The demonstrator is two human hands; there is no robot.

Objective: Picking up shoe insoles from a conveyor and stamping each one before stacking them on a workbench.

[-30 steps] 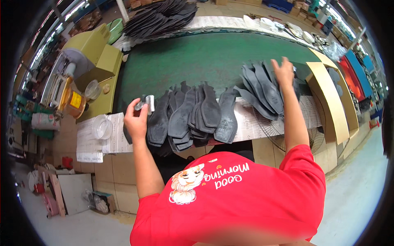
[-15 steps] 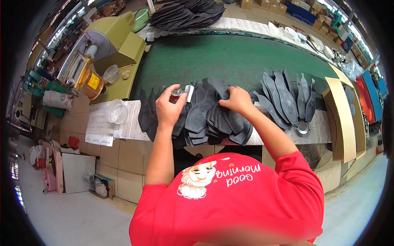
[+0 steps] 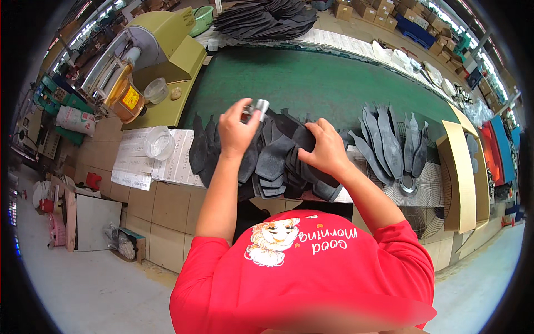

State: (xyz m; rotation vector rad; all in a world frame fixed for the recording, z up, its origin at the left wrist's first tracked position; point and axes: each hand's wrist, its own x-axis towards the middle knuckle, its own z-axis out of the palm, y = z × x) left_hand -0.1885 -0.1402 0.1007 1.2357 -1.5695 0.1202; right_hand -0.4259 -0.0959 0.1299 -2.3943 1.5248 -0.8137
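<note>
My left hand (image 3: 236, 128) is closed on a small silver hand tool with a cylinder-shaped head (image 3: 262, 106), raised just above the dark pieces; its body is partly hidden by my fingers. My right hand (image 3: 327, 149) curves its thumb and fingers round the edge of a black bottle-shaped cut piece (image 3: 300, 135), which lies tilted over the others. Below both hands, a row of similar black flat pieces (image 3: 272, 157) overlaps along the near edge of the green table (image 3: 245, 72). Several more black pieces (image 3: 387, 142) fan out to the right of my right hand.
An olive-green machine (image 3: 167, 42) stands at the left, near a clear plastic tub (image 3: 159, 143). A big pile of black pieces (image 3: 267, 19) lies at the far side. To the right are an open cardboard box (image 3: 459, 183) and a fan grille (image 3: 423, 192).
My left hand has moved slightly right and up with the silver tool. My right hand's thumb and fingers have spread wider at the black piece. The view has shifted a little.
</note>
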